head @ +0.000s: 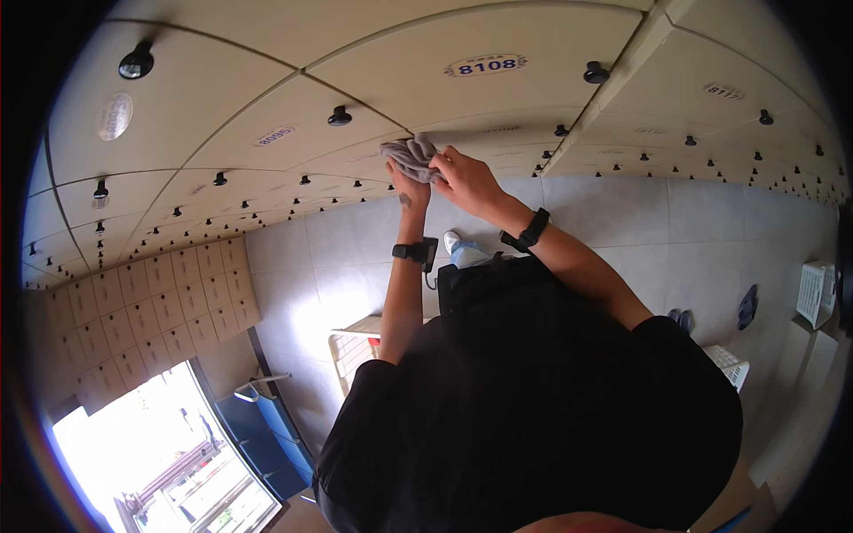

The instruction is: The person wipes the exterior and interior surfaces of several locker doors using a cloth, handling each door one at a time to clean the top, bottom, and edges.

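A crumpled grey cloth (412, 157) is bunched up between my two hands, close to a wall of cream locker doors (400, 80). My left hand (409, 188) grips it from below, its fingers partly hidden by the folds. From the right, my right hand (469, 178) pinches the cloth's edge between thumb and fingers. Each locker door carries a round black knob (339, 116) and an oval number label (486, 65). Whether the cloth touches a door, I cannot tell. Dark straps with small devices sit on both my wrists.
Grey tiles cover the floor (600, 206). Behind my left arm stands a cream basket (346, 360). White crates (816, 293) and dark slippers (748, 306) are at the right. Blue seats (256, 426) adjoin a bright window (166, 453), with more lockers (153, 293) at the far left.
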{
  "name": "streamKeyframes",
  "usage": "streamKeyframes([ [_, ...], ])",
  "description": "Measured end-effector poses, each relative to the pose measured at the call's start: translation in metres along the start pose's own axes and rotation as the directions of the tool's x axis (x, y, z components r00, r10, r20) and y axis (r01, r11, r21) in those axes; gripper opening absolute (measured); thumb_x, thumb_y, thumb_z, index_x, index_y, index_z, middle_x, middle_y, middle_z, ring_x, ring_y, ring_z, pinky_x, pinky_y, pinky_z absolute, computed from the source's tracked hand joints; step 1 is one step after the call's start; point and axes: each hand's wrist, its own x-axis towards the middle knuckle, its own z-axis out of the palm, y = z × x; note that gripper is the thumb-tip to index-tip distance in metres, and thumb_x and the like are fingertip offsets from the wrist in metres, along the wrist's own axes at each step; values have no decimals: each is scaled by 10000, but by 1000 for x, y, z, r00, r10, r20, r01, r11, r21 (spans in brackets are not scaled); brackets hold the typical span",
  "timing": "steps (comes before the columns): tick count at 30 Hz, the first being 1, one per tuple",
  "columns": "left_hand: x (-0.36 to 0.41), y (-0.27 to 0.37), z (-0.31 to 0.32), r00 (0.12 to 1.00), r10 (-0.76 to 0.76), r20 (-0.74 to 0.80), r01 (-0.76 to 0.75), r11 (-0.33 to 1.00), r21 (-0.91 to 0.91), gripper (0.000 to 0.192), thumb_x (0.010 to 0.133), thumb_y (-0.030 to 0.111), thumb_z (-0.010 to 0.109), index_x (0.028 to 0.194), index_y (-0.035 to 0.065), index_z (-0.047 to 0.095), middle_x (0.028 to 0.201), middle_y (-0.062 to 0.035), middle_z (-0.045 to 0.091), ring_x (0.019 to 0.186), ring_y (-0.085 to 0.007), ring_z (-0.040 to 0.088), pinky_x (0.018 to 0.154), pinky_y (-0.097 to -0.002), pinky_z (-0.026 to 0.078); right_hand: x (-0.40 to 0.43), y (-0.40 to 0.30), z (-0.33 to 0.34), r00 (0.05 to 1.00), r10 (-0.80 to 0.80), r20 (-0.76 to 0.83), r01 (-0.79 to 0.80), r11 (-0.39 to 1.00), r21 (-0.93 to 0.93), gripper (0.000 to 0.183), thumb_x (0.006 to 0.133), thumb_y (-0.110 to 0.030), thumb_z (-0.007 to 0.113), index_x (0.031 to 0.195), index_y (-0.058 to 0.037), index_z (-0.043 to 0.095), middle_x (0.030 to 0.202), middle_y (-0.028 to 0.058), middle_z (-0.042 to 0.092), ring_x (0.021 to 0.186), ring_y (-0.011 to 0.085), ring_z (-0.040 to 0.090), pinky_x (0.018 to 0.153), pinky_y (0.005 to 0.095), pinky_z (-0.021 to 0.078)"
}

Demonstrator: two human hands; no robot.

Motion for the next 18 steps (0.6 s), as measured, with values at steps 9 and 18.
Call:
streamKeyframes([
  [9,-43,122,71,908,369,200,-374,927,-10,499,732,-106,615,1211,35,596,1320,-240,464,1150,-458,540,953,-483,482,-74,63,-143,934,313,-174,-307,950,60,361,789,-11,719,1121,-70,592,1026,147,564,859,324,636,720,395,541],
  [18,-35,143,148,596,648,474,-792,573,213,406,845,108,558,1246,97,624,1399,-126,494,1273,-300,489,1017,-410,424,-73,96,-166,882,206,-424,-267,960,-88,401,710,67,735,1074,-77,645,1087,131,603,1007,318,629,798,367,538],
])
